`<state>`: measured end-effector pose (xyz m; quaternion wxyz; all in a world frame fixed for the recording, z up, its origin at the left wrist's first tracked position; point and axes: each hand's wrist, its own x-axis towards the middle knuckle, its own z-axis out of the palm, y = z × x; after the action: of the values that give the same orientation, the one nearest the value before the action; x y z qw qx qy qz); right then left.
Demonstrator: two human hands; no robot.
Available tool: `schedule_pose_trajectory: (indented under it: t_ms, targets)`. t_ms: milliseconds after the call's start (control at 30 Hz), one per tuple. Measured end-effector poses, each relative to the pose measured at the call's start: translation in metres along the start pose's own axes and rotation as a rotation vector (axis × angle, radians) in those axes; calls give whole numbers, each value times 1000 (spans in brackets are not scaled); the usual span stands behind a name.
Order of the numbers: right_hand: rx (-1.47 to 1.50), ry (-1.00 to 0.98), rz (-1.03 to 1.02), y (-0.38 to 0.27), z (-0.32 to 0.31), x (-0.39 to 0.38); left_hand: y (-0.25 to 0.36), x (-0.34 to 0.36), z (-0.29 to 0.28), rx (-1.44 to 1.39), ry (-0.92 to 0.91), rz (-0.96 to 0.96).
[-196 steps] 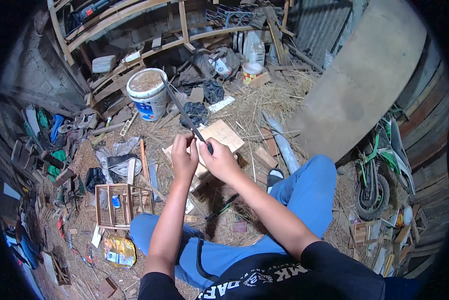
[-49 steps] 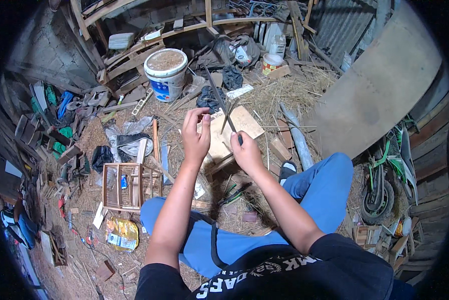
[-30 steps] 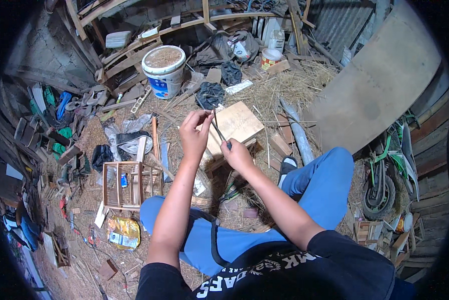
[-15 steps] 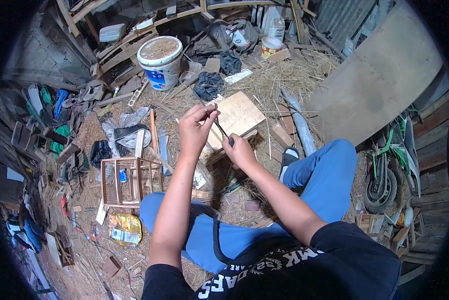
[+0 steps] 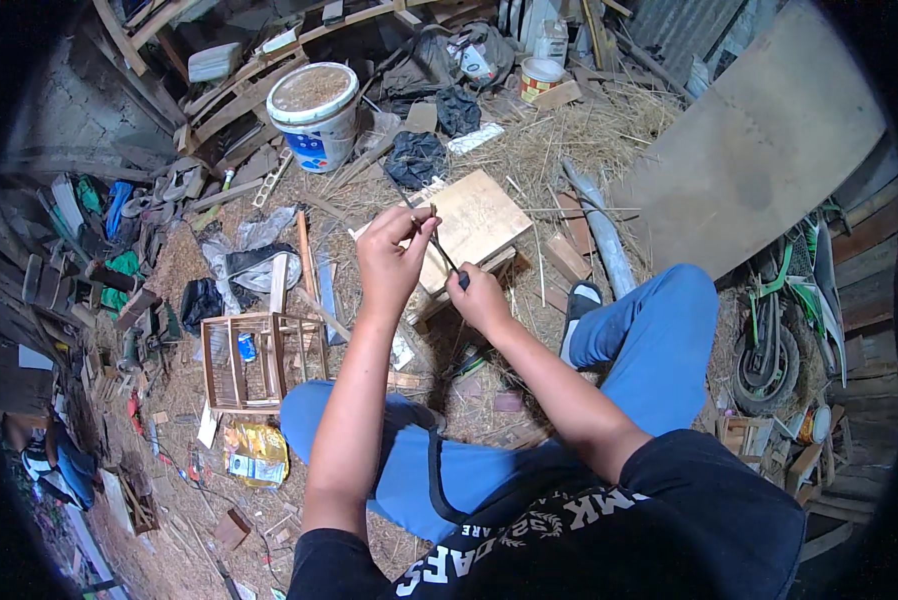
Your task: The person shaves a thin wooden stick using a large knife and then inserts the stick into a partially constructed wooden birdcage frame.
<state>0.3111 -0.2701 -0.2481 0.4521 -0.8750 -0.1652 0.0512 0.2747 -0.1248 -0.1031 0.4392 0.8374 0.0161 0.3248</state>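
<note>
Over a pale wooden block [image 5: 481, 215] in front of me, my left hand [image 5: 391, 255] is raised with thumb and fingers closed in a pinch. A small brown piece, apparently wood, pokes out between its fingertips. My right hand [image 5: 484, 300] grips the black handle of a thin dark tool [image 5: 443, 252]. The tool's narrow shaft slants up and left, passing at the left fingertips. Whether it is a file or a knife I cannot tell. The left fingers partly hide where shaft and piece meet.
A wooden slatted cage [image 5: 259, 405] stands left of my bent legs, near a yellow package [image 5: 256, 452]. A white bucket [image 5: 314, 125] is at the back left. A large board [image 5: 754, 150] leans at the right, above a green motorbike [image 5: 774, 330]. Straw and wood scraps cover the floor.
The view has tilted a little, so the bucket and block sit slightly higher in the picture. Both hands keep nearly the same pose and hold, with only a small shift of the tool.
</note>
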Motion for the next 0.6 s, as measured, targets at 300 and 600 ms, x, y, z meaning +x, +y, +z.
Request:
schedule_pose_trajectory:
  t_ms: [300,600]
  targets:
    - [16,-56,156,42,16,-5,4,-3,7,17,-23,41]
    - [21,-99,192,27,18,-7,4,-6,2,-2,19,4]
